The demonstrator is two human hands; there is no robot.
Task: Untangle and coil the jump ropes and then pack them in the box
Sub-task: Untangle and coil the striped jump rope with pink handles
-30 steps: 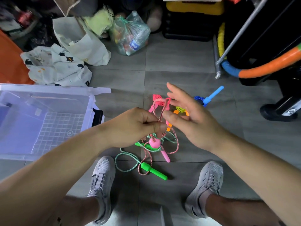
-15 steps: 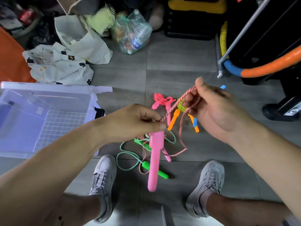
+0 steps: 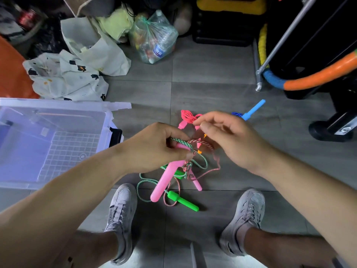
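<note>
My left hand (image 3: 158,147) grips the top of a pink handle (image 3: 164,182) together with a loop of green-and-white rope (image 3: 181,142); the handle hangs down slantwise. Close beside it my right hand (image 3: 228,138) has curled fingers, thumb and forefinger pinched at the pink-and-white rope (image 3: 202,142). Both ropes trail down, tangled, to the tile floor, where a green handle (image 3: 183,204) and a second pink handle (image 3: 197,183) lie. A coiled red rope (image 3: 188,116) and a blue rope handle (image 3: 253,110) lie behind my hands. The clear plastic box (image 3: 108,117) stands open on the left.
My two grey shoes (image 3: 121,209) (image 3: 247,215) flank the tangle. White bags (image 3: 92,53) and a plastic bag of bottles (image 3: 154,39) sit at the back. An orange-and-blue hoop (image 3: 318,74), a metal pole (image 3: 258,87) and a black base (image 3: 332,130) stand at right.
My right hand, which had pulled the pink-and-white rope up and right, has come back down next to my left hand. My left hand now also holds green rope; the pink handle hangs slanted.
</note>
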